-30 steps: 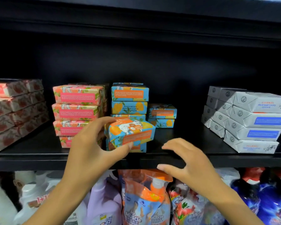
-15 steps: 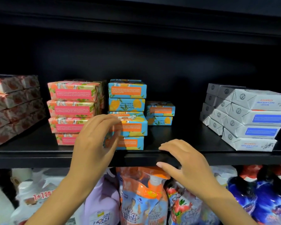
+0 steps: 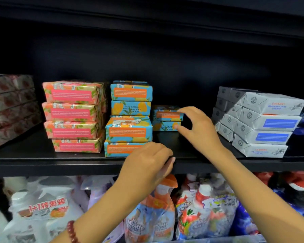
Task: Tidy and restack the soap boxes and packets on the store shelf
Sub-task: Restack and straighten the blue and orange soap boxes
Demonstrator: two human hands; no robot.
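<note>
Blue-and-orange soap packets stand in the middle of the black shelf (image 3: 33, 161): a front stack of two (image 3: 128, 132) and a taller stack (image 3: 131, 92) behind it. A low pair (image 3: 165, 118) sits further back to the right. My right hand (image 3: 198, 128) reaches to that pair's right end, index finger at the upper packet, thumb by the lower one, fingers spread. My left hand (image 3: 147, 163) rests over the shelf's front edge below the front stack, fingers loosely curled and holding nothing.
Pink-and-gold soap packets (image 3: 72, 111) are stacked left of the blue ones, with red-patterned packets (image 3: 11, 106) at the far left. White soap boxes (image 3: 263, 123) are piled at the right. Detergent bottles and refill pouches (image 3: 151, 216) fill the shelf below.
My left hand set the tilted blue packet flat on the front stack, let go and dropped to the shelf edge. My right hand left the shelf edge and reached back to the low pair.
</note>
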